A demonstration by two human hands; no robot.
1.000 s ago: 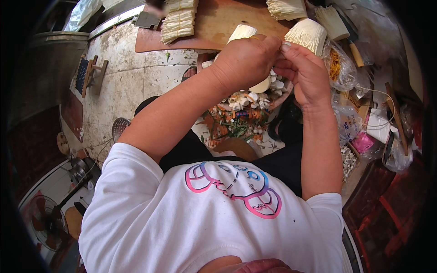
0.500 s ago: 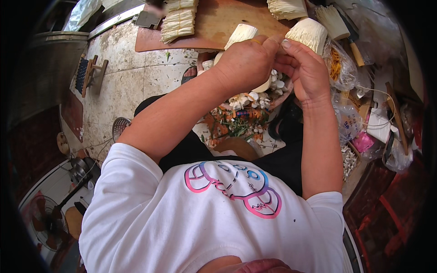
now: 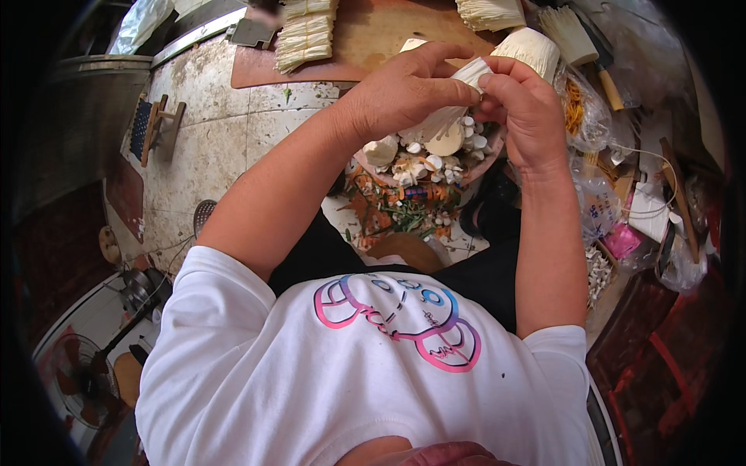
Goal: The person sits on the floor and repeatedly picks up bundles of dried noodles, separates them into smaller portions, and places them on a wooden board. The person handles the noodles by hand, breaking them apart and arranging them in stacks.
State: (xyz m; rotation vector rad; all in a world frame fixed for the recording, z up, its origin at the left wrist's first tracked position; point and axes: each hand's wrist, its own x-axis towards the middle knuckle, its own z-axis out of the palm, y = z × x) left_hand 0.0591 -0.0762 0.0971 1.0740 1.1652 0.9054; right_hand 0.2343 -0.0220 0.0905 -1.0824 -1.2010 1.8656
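Above a tub with a pink rim (image 3: 491,161), my two hands meet around a pale clump of thin strands (image 3: 472,71) that looks like enoki mushrooms. My left hand (image 3: 412,87) grips it between thumb and fingers from the left side. From the right, my right hand (image 3: 528,105) pinches its edge with curled fingers. More pale strands hang under my left hand, partly hidden by it. Round cream-coloured cut ends (image 3: 444,141) and white scraps fill the tub below. Just beyond my right hand lies another fringed enoki clump (image 3: 528,50).
A wooden board (image 3: 381,35) at the far side bears a tied stack of enoki bundles (image 3: 305,35). A knife with a wooden handle (image 3: 610,89) and a bag of yellow rubber bands (image 3: 573,107) lie to the right. Green and orange scraps (image 3: 404,213) sit nearer me.
My left hand has turned and spread its thumb from its fingers, which earlier were bunched against the right hand. The pale clump between the hands now shows, and more of the tub is visible.
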